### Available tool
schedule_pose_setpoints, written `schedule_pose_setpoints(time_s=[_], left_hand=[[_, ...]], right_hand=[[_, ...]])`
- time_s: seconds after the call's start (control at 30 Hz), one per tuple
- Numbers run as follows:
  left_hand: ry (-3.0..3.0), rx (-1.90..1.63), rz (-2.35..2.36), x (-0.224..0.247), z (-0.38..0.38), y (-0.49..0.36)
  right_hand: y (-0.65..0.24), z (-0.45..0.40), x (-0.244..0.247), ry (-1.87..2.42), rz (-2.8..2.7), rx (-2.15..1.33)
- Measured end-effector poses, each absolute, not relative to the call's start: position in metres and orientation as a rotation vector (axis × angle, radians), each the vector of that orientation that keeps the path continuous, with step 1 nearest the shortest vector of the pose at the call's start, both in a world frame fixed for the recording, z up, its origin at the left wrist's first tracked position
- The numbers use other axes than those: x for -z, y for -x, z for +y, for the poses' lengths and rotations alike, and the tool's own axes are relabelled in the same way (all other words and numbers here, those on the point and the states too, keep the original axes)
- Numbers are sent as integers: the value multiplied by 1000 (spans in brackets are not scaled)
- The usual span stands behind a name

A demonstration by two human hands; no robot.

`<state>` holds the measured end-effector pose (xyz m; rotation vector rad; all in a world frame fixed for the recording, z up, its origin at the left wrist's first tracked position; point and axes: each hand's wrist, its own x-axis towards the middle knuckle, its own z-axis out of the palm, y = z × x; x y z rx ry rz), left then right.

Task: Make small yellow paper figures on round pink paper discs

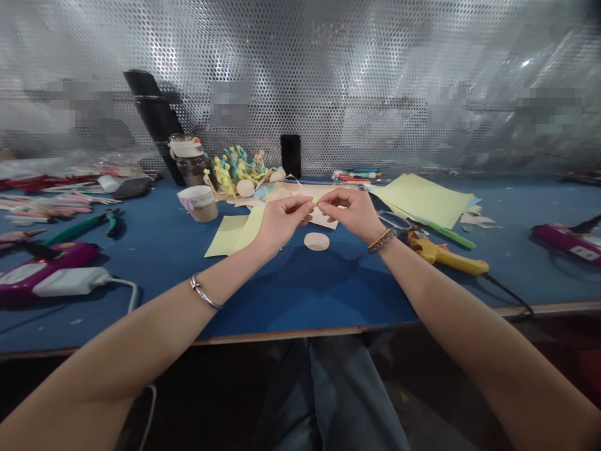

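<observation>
My left hand (284,222) and my right hand (352,213) meet in the middle of the blue mat (300,294). Their fingertips pinch a small pale yellow paper piece (315,202) from both sides, and the fingers hide most of it. A round beige paper disc (316,241) lies just below my hands. A pale yellow paper sheet (230,235) sits under my left wrist. A cream paper sheet (323,217) lies partly beneath my fingers.
A yellow hot glue gun (446,258) with a black cord and scissors (393,220) lie right of my right wrist, beside a large yellow paper stack (422,199). A paper cup (198,203), a curled paper craft (237,169) and pliers (110,223) lie left. A perforated metal wall stands behind.
</observation>
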<state>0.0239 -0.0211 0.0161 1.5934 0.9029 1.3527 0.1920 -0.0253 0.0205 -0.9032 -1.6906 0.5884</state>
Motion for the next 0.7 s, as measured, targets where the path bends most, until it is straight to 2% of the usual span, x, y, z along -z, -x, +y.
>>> schedule_pose_setpoints(time_s=[0.3,0.7], left_hand=[[-1519,-1352,828,-19,-22,-23],[-1438,-1299,840,-20,-21,-24]], right_hand=[[-194,-24,-20,879,-1732,-538],[-191,-28,-23,870,-1602,-706]])
